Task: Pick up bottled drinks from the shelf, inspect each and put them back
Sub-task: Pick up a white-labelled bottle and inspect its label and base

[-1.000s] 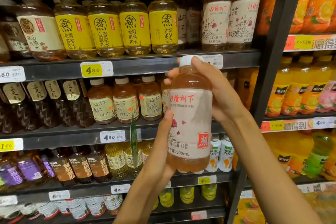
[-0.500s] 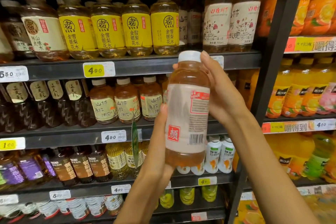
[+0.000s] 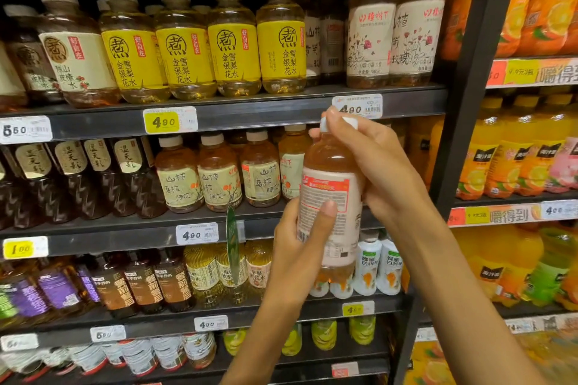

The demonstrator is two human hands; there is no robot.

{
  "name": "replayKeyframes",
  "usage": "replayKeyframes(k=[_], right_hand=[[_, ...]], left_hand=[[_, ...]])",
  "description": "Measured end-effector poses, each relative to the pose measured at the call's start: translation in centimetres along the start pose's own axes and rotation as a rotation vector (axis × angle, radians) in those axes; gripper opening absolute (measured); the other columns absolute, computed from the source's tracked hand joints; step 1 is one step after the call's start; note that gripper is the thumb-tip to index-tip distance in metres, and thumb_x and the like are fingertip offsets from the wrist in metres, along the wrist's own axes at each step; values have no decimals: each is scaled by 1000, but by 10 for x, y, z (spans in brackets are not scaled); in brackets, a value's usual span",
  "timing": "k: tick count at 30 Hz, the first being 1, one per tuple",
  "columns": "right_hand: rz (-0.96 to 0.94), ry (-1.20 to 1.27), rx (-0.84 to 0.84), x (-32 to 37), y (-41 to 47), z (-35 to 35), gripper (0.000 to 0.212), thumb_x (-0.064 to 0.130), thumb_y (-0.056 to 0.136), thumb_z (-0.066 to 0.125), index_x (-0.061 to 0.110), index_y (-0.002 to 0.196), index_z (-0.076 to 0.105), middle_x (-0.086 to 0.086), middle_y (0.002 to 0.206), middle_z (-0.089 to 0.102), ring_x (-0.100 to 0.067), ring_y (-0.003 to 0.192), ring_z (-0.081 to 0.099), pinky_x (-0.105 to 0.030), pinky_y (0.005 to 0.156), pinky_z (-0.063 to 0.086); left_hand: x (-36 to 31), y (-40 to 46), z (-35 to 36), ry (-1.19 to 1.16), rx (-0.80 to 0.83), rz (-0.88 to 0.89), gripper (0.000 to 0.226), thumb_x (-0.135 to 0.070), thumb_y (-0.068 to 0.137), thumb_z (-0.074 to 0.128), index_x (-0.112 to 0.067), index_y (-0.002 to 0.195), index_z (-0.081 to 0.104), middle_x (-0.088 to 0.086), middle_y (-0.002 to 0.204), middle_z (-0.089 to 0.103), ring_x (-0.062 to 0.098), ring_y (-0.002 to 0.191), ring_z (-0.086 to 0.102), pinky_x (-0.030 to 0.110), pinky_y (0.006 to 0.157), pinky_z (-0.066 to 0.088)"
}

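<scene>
I hold one amber drink bottle (image 3: 331, 194) with a white cap and a pale label upright in front of the shelves. Its back faces me, with a red-framed block of small print. My left hand (image 3: 300, 244) grips the lower half, the thumb lying across the label. My right hand (image 3: 372, 166) wraps the shoulder and neck from the right, fingers curled over the cap. Two matching bottles (image 3: 369, 40) with rose-print labels stand at the right end of the top shelf (image 3: 250, 109).
Yellow-label bottles (image 3: 234, 50) fill the top shelf, brown and dark bottles the middle shelf (image 3: 125, 234), small white bottles (image 3: 380, 262) stand behind the held one. A black upright post (image 3: 463, 134) divides off the orange juice bay (image 3: 513, 159) on the right.
The bottle has been turned further, from front label to back print facing me. My left thumb now lies across the label and my right fingers closed over the cap.
</scene>
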State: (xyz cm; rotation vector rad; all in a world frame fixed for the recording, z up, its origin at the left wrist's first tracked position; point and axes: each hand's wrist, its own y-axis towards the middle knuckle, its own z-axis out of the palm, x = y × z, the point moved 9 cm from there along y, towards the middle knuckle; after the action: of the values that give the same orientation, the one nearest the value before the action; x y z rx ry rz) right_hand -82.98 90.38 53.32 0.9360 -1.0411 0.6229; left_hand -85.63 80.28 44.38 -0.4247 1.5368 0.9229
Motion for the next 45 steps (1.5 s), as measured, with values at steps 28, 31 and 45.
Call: replayKeyframes(k=[28,31,45], right_hand=[[354,271,105,-51,1,-3,30,34,94,54,6,99,63,-12,92,66,-21,84,64,-33,80,55],[471,341,120,-65,-6,1,31,35,93,54,8,109,53,-18,103,54,-25,93,55,-35,88,48],[435,321,26,-70,1,-6,16,22,95,54,8,102,52,-9,80,52,-22,76,53,-29,68,46]], left_hand=[[15,-32,35,-976,221,-584,82,-40,64,81,-1,131,55,27,123,60,39,100,64,49,77,56],[7,-40,45,-1199,264,-678,86,-35,56,89,7,124,58,33,115,63,45,93,67,53,75,55],[2,-51,48,-1236,266,-719,62,-23,63,89,15,105,65,34,117,61,46,100,64,54,82,54]])
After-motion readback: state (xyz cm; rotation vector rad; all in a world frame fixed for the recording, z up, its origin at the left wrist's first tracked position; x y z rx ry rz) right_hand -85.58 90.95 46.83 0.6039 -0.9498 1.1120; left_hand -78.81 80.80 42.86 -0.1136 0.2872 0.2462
